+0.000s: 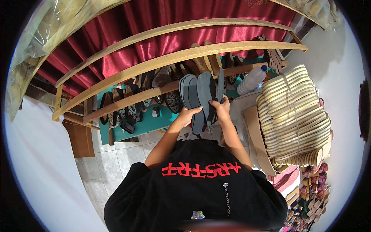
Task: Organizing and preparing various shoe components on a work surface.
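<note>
Several dark grey shoe soles (189,92) are fanned out between my two hands in front of my chest. My left hand (189,116) is closed on the lower edge of the left part of the fan. My right hand (221,109) grips the right part, where one sole stands edge-on, apart from the others. Behind the soles a row of patterned black shoes (135,111) sits on a green table (148,121), partly hidden by a wooden rail (150,94).
Wooden rack bars (154,62) cross ahead, before a red curtain (135,19). A plastic bottle (251,80) with a blue cap stands at the right. Beside me, a tall tied stack of cream soles (295,112) rises above colourful shoe parts (309,193). A small black object (127,127) lies on the table.
</note>
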A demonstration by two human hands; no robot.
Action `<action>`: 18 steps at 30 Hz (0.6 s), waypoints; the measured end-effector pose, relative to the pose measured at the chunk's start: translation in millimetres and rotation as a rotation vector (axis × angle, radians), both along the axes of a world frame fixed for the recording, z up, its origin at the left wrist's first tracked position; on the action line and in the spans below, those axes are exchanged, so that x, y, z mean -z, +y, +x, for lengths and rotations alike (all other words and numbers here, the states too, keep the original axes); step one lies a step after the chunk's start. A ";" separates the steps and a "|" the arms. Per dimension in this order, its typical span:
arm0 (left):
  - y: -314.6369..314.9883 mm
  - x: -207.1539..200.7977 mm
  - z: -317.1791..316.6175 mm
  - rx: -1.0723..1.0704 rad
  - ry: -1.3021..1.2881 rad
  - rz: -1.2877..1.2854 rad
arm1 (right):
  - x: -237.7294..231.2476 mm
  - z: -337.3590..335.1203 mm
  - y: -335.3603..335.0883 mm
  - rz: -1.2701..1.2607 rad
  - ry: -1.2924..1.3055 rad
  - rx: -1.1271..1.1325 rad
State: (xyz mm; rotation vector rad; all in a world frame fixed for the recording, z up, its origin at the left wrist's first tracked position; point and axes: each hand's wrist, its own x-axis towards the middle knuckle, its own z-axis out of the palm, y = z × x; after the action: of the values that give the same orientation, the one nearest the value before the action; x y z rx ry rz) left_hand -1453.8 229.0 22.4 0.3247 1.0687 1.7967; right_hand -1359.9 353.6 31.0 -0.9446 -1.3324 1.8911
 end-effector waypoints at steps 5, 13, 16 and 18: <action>0.5 -2.4 -1.0 -0.076 0.037 0.055 | 4.3 4.8 5.0 0.014 0.140 -0.028; -6.5 -4.2 -19.8 -0.121 -0.012 0.190 | 9.5 20.0 25.9 0.146 0.196 0.158; -8.2 4.9 -22.7 -0.065 -0.063 0.230 | 20.5 15.2 22.5 0.197 0.161 0.178; -6.2 6.5 -19.6 -0.052 -0.141 0.270 | 21.3 7.2 7.6 0.164 0.125 0.122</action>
State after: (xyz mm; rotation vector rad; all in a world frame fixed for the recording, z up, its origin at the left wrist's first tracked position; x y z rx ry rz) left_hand -1473.4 222.8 15.9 0.3288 0.7427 1.9832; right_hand -1352.7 361.2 9.7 -0.7934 -1.3036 1.6920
